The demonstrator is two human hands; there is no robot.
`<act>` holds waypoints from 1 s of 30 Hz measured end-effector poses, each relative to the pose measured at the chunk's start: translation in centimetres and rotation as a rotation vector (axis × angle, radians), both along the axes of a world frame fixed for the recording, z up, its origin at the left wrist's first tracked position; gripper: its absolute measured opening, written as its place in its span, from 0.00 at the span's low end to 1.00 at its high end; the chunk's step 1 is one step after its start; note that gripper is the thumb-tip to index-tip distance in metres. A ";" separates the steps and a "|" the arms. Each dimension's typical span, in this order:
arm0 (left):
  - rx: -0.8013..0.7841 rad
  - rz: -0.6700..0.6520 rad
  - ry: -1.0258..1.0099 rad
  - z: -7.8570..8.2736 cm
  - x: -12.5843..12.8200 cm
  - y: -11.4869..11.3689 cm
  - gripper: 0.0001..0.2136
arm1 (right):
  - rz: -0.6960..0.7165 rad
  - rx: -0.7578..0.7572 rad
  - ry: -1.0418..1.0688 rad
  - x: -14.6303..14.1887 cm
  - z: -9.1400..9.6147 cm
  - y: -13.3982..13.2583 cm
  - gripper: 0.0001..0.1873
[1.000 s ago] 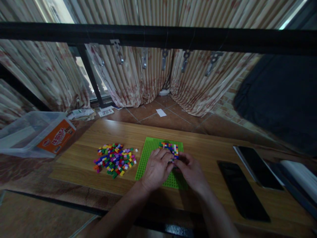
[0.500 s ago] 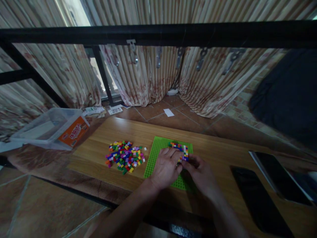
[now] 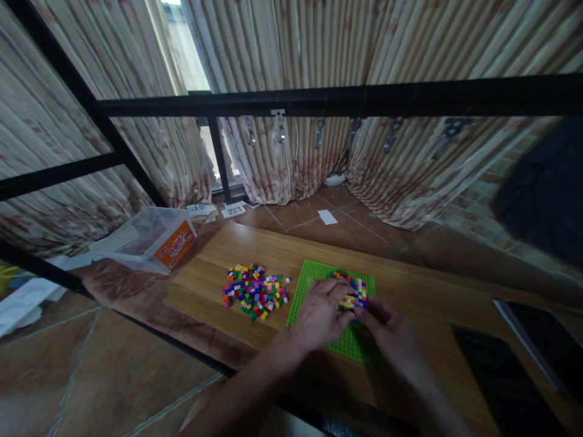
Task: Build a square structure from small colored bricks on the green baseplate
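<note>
A green studded baseplate (image 3: 300, 285) lies on the wooden table. On it stands a low structure of small multicoloured building bricks (image 3: 359, 292), partly covered by my hands. My left hand (image 3: 322, 311) is curled over its left side, fingers bent around it and thumb near the front. At its near right corner, my right hand (image 3: 392, 331) has thumb and fingers closed on the brick edge. Whether a loose brick sits between those fingertips is hidden. To the left lies a pile of loose bricks (image 3: 255, 292) in many colours.
A clear plastic tub (image 3: 146, 240) with an orange label stands beyond the table's left end. Dark flat objects (image 3: 505, 376) lie on the right of the wooden table (image 3: 246, 240). A black metal bar (image 3: 310, 103) with hanging metal brackets crosses before the curtains.
The camera view has shifted, so the scene sits farther right and slightly lower. Both hands stay at the brick structure, with little visible movement against it.
</note>
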State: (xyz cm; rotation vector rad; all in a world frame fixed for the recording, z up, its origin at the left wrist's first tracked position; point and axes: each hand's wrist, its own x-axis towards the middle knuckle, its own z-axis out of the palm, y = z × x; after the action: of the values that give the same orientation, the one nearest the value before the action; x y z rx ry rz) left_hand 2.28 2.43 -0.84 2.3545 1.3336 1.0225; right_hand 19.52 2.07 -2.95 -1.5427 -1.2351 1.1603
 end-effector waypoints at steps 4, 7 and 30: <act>-0.039 0.295 -0.038 1.0 -4.6 1.4 0.11 | -0.021 -0.014 -0.014 0.6 0.5 -0.2 0.27; -0.112 0.424 0.197 1.1 -7.7 2.4 0.08 | -0.087 0.002 -0.038 0.9 0.9 -0.1 0.28; -0.163 -0.011 -0.095 0.4 -1.5 0.3 0.03 | -0.120 0.162 -0.159 0.6 1.0 0.5 0.22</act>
State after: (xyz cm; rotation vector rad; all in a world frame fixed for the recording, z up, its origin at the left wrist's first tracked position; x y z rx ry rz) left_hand 0.79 2.68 -0.44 2.1654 1.3146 0.9706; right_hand 20.09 2.61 -1.91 -1.5865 -1.2881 0.8528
